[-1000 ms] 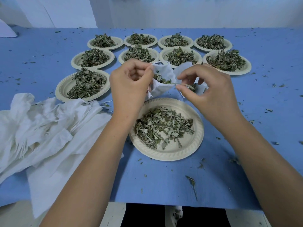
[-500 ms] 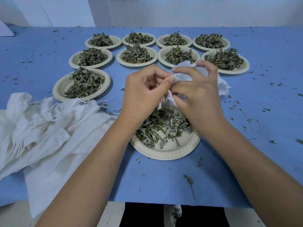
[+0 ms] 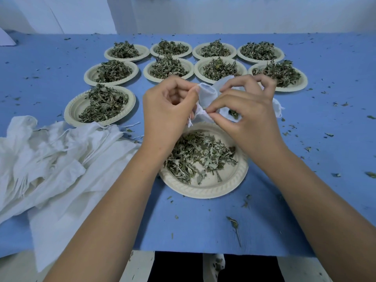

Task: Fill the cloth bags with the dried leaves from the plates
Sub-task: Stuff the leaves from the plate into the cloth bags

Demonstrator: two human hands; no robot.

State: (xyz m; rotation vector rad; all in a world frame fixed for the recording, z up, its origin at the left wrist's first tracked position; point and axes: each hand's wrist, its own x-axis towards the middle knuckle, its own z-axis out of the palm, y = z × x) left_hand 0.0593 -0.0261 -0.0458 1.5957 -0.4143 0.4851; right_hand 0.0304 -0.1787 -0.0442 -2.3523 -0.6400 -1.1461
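Observation:
I hold a small white cloth bag (image 3: pixel 206 96) above the nearest plate (image 3: pixel 227 187), which carries a thin scatter of dried leaves (image 3: pixel 199 153). My left hand (image 3: pixel 168 110) pinches the bag's left rim between thumb and curled fingers. My right hand (image 3: pixel 246 110) pinches the bag near its drawstring, with the fingers bent over the cloth. A few dark leaves show inside the bag under my right hand. The rest of the bag is hidden behind my right hand.
Several paper plates heaped with dried leaves stand in rows behind, such as the left one (image 3: pixel 70 112) and the far right one (image 3: pixel 303 84). A pile of white cloth bags (image 3: pixel 46 159) lies at the left. Leaf crumbs dot the blue table cover (image 3: pixel 325 139).
My hands first came together over the plate, then drew slightly apart. The bag's mouth, open with leaves showing a second ago, is now gathered between my fingers.

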